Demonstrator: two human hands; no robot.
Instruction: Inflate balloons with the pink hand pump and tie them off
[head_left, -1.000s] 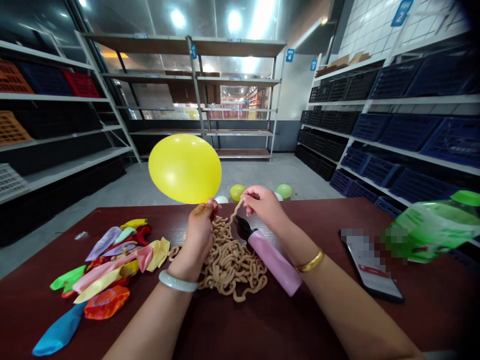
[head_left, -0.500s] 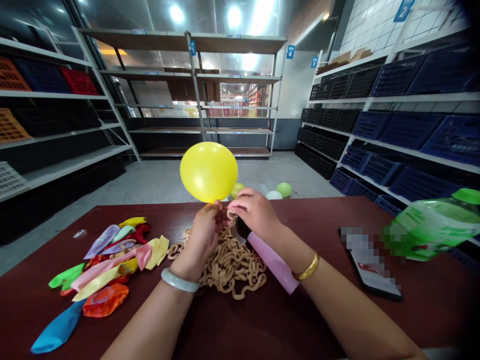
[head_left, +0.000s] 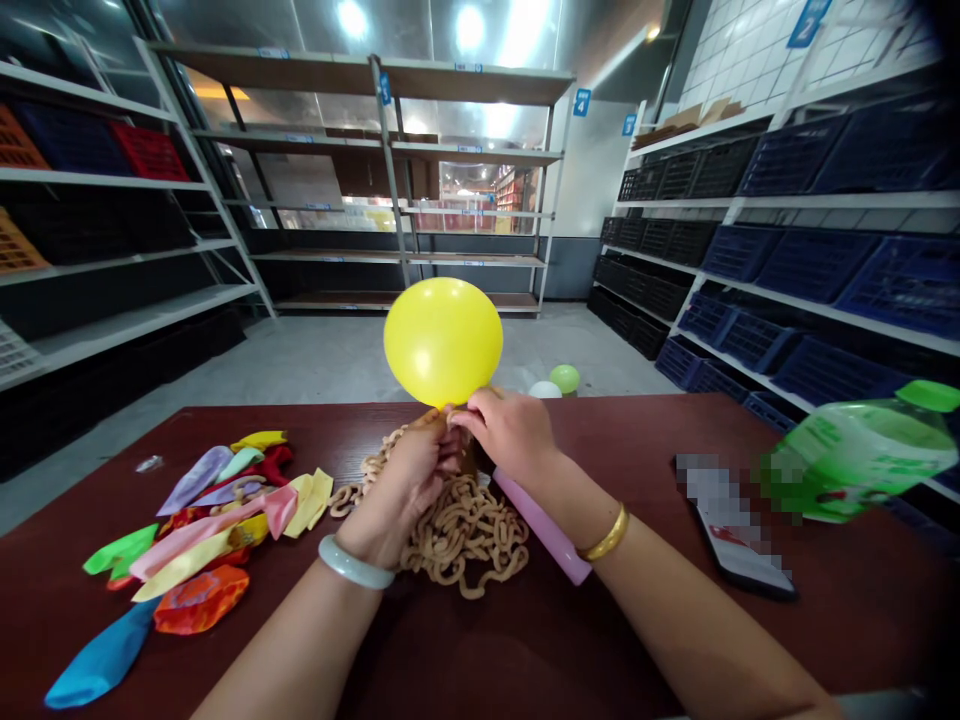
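While the left hand (head_left: 411, 470) pinches one yellow balloon (head_left: 443, 340) just beyond both hands, the right hand (head_left: 516, 432) curls close beside, its hold hidden. Farther right are one phone (head_left: 752, 550) and one bottle (head_left: 862, 445).

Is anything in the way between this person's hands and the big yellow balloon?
Nothing visible. The left hand grips the yellow balloon at its neck, and the right hand is right beside it, though its exact contact is hidden. The pile of tan strands lies below, not between.
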